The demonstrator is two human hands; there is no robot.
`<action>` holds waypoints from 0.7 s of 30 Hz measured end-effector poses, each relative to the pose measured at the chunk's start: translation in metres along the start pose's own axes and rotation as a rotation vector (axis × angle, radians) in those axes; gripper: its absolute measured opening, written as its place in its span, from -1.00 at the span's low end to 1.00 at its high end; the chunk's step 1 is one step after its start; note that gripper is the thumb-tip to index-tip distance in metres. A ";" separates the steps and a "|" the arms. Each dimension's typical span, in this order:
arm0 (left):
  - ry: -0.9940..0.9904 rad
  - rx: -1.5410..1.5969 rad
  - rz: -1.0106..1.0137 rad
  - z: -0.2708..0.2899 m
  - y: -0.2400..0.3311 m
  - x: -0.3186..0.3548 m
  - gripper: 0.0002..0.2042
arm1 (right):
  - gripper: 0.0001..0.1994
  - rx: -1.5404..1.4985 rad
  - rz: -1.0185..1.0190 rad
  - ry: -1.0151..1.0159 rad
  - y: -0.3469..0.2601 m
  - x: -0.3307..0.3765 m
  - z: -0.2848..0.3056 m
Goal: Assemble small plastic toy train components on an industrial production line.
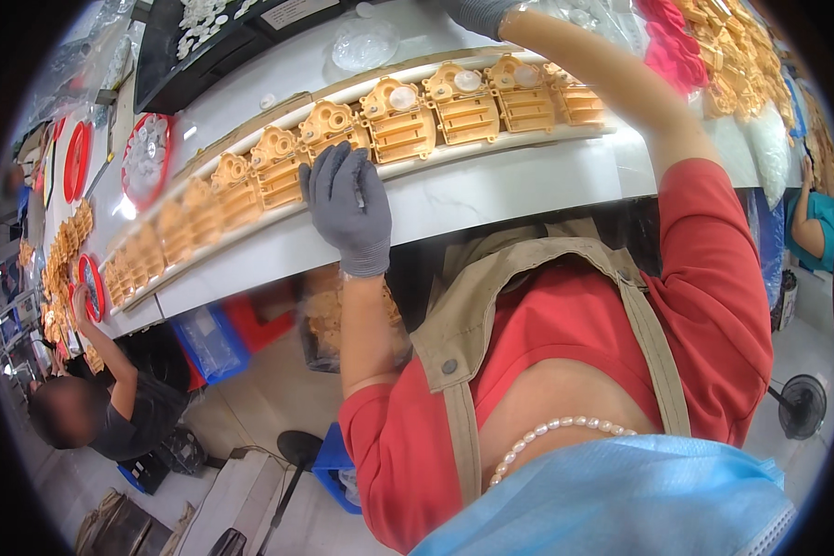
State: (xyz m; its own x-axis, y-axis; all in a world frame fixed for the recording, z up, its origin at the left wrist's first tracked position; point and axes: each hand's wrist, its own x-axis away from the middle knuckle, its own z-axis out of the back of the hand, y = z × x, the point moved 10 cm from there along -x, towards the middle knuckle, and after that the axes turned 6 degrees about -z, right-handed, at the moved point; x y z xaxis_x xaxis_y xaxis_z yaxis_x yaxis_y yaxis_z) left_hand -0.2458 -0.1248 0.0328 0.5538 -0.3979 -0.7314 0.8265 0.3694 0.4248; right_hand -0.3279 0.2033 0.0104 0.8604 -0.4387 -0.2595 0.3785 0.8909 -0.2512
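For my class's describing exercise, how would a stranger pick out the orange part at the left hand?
On the white table, follow the row of orange parts to the grey-gloved left hand. The target part shows just beyond that hand, which partly hides its lower end. Its neighbour on the right bears a round clear disc; this one shows none.

Head-worn fisheye view (quite near), downward over the bench (463, 190)
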 end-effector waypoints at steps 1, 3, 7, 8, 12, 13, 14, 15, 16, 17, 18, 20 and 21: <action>-0.005 0.020 -0.020 -0.004 0.005 -0.004 -0.85 | -0.77 0.241 0.277 -0.130 0.014 -0.010 -0.042; -0.001 0.012 -0.022 -0.003 0.006 -0.004 -0.85 | -0.75 0.253 0.291 -0.166 0.018 -0.009 -0.048; 0.003 0.026 -0.006 0.000 0.003 -0.001 -0.86 | -0.72 0.222 0.261 -0.298 -0.006 0.001 -0.017; 0.005 0.025 -0.011 0.001 0.004 -0.001 -0.86 | -0.72 0.180 0.298 -0.298 -0.009 0.002 -0.015; 0.042 0.067 -0.003 0.007 0.003 -0.007 -0.85 | -0.67 0.058 0.251 -0.339 -0.007 0.010 -0.012; 0.048 0.131 0.032 0.007 -0.002 -0.014 -0.81 | -0.65 0.009 0.222 -0.360 -0.006 0.010 -0.013; 0.054 0.192 0.073 0.007 -0.008 -0.020 -0.77 | -0.63 -0.041 0.197 -0.384 -0.007 0.011 -0.015; 0.057 0.186 0.070 0.007 -0.011 -0.031 -0.77 | -0.63 -0.045 0.203 -0.381 -0.016 0.016 -0.005; 0.035 0.148 0.058 0.004 -0.017 -0.046 -0.70 | -0.63 -0.044 0.186 -0.363 -0.023 0.021 0.006; 0.009 0.114 0.047 0.000 -0.023 -0.060 -0.63 | -0.64 -0.041 0.166 -0.348 -0.027 0.024 0.015; 0.008 0.118 0.041 -0.006 -0.029 -0.073 -0.63 | -0.64 -0.041 0.160 -0.343 -0.018 0.021 0.007; -0.264 0.058 0.268 -0.047 -0.065 -0.087 -0.50 | -0.67 -0.105 0.219 -0.280 -0.005 0.012 -0.015; -0.257 0.050 0.273 -0.052 -0.076 -0.093 -0.50 | -0.67 -0.108 0.231 -0.281 -0.014 0.012 -0.013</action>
State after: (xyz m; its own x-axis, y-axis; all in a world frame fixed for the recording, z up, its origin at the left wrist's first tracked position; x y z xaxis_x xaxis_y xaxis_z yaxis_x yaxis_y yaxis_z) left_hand -0.3658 -0.0718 0.0407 0.7565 -0.4905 -0.4326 0.6453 0.4522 0.6157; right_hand -0.3277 0.1844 -0.0013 0.9845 -0.1654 -0.0587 0.1388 0.9384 -0.3163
